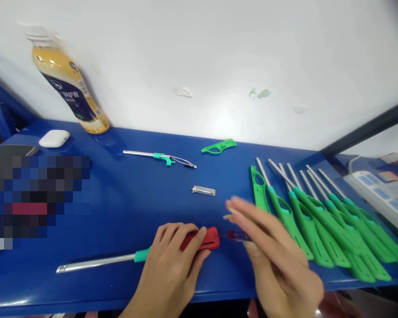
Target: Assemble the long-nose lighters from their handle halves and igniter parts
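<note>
My left hand [172,260] lies closed over a long-nosed lighter with a red handle [211,238], pressing it to the table. Its teal collar [142,255] and silver tube [96,263] stick out to the left. My right hand [275,256], partly blurred, is around a small screwdriver with a dark purple handle [240,236]; its thin shaft points at the butt end of the red handle. Beyond the hands lie a small clear gas tank [204,191], a metal tube with teal trigger and wires [162,156], and a green handle half [220,146].
Several green lighters [318,216] are piled on the right, beside a loose green handle half [259,187]. A drink bottle [69,84] stands against the white wall, near a white earphone case [55,138]. A pixelated patch covers the left side. The blue table's [119,212] front edge runs close below.
</note>
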`<state>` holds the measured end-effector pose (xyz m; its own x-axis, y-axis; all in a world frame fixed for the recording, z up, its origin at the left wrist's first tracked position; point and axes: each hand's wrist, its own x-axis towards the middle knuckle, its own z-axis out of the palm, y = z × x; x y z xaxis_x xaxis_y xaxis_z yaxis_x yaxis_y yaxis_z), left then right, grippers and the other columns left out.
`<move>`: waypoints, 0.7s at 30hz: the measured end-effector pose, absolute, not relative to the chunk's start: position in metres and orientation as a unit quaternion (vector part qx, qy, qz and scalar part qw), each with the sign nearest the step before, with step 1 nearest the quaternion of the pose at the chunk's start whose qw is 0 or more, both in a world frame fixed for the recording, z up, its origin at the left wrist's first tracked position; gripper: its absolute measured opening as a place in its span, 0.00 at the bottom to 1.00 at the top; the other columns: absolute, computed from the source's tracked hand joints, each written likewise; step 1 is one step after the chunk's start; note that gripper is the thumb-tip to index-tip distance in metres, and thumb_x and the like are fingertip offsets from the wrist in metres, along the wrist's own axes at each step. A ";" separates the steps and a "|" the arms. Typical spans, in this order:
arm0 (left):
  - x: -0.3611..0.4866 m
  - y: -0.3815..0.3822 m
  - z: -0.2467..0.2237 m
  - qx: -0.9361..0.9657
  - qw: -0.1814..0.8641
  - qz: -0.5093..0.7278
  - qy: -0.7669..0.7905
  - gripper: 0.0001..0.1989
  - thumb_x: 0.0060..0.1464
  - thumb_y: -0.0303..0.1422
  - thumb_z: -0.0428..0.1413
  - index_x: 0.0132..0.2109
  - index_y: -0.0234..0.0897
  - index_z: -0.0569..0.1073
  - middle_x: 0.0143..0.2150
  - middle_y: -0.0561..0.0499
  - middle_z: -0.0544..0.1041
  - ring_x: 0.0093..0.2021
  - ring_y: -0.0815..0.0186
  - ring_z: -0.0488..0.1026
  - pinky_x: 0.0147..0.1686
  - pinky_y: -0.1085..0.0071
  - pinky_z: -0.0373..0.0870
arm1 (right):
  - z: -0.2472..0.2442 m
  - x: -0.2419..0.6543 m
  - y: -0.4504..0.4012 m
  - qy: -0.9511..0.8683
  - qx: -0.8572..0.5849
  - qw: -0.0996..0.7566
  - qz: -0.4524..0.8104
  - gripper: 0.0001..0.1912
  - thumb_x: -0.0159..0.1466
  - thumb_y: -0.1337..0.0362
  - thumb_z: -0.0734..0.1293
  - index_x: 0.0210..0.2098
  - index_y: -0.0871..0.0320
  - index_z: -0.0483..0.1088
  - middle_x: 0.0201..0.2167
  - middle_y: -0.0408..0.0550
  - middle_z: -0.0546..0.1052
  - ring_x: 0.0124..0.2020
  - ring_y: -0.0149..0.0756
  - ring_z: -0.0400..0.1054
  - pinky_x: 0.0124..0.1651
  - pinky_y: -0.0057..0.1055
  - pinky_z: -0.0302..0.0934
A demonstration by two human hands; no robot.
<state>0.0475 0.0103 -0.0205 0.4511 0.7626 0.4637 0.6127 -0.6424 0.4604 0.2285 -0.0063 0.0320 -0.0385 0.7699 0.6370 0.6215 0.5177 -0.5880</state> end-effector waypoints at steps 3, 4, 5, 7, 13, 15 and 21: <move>0.047 0.010 -0.021 0.846 0.108 0.329 0.406 0.12 0.67 0.29 0.55 0.55 0.36 0.74 0.49 0.46 0.77 0.47 0.56 0.72 0.47 0.55 0.69 | 0.030 0.231 -0.005 -0.698 -0.478 0.532 0.040 0.24 0.67 0.77 0.66 0.58 0.48 0.74 0.41 0.44 0.79 0.40 0.34 0.75 0.39 0.32 0.75; 0.047 0.010 -0.021 0.846 0.104 0.330 0.406 0.12 0.67 0.29 0.55 0.55 0.36 0.74 0.49 0.46 0.77 0.47 0.56 0.72 0.47 0.55 0.69 | 0.029 0.231 -0.004 -0.683 -0.485 0.546 0.002 0.24 0.66 0.76 0.70 0.56 0.47 0.76 0.39 0.44 0.77 0.38 0.33 0.74 0.36 0.31 0.74; 0.047 0.010 -0.021 0.845 0.101 0.332 0.406 0.12 0.67 0.29 0.55 0.55 0.36 0.74 0.49 0.46 0.77 0.47 0.56 0.72 0.47 0.54 0.69 | 0.029 0.232 -0.004 -0.675 -0.493 0.548 -0.029 0.22 0.66 0.73 0.71 0.55 0.46 0.76 0.38 0.44 0.75 0.37 0.33 0.73 0.34 0.30 0.73; 0.047 0.010 -0.022 0.844 0.104 0.334 0.407 0.12 0.68 0.29 0.55 0.56 0.36 0.74 0.49 0.46 0.77 0.47 0.56 0.72 0.46 0.54 0.69 | 0.028 0.234 -0.006 -0.693 -0.509 0.511 -0.019 0.19 0.71 0.66 0.66 0.60 0.47 0.73 0.42 0.48 0.74 0.41 0.35 0.73 0.38 0.32 0.74; 0.047 0.011 -0.021 0.845 0.104 0.336 0.403 0.11 0.68 0.29 0.54 0.55 0.36 0.74 0.48 0.46 0.77 0.46 0.56 0.72 0.46 0.55 0.69 | 0.029 0.230 -0.008 -0.706 -0.469 0.530 0.038 0.23 0.66 0.79 0.67 0.56 0.52 0.75 0.42 0.44 0.78 0.42 0.32 0.74 0.40 0.29 0.75; 0.047 0.011 -0.020 0.845 0.101 0.338 0.403 0.11 0.68 0.29 0.54 0.55 0.36 0.74 0.48 0.46 0.77 0.45 0.57 0.72 0.45 0.55 0.69 | 0.030 0.227 -0.006 -0.683 -0.478 0.552 -0.014 0.21 0.63 0.77 0.72 0.53 0.51 0.77 0.38 0.43 0.75 0.38 0.31 0.72 0.36 0.28 0.73; 0.047 0.010 -0.020 0.843 0.117 0.328 0.409 0.12 0.67 0.29 0.55 0.56 0.36 0.74 0.48 0.47 0.77 0.46 0.56 0.72 0.46 0.55 0.69 | 0.033 0.229 -0.005 -0.698 -0.467 0.536 0.086 0.19 0.68 0.77 0.65 0.51 0.51 0.77 0.41 0.44 0.79 0.42 0.34 0.76 0.40 0.32 0.75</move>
<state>0.0472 0.0100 -0.0204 0.4503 0.7671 0.4570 0.6136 -0.6376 0.4658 0.2289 -0.0047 0.0333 0.0105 0.7435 0.6687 0.5599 0.5497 -0.6200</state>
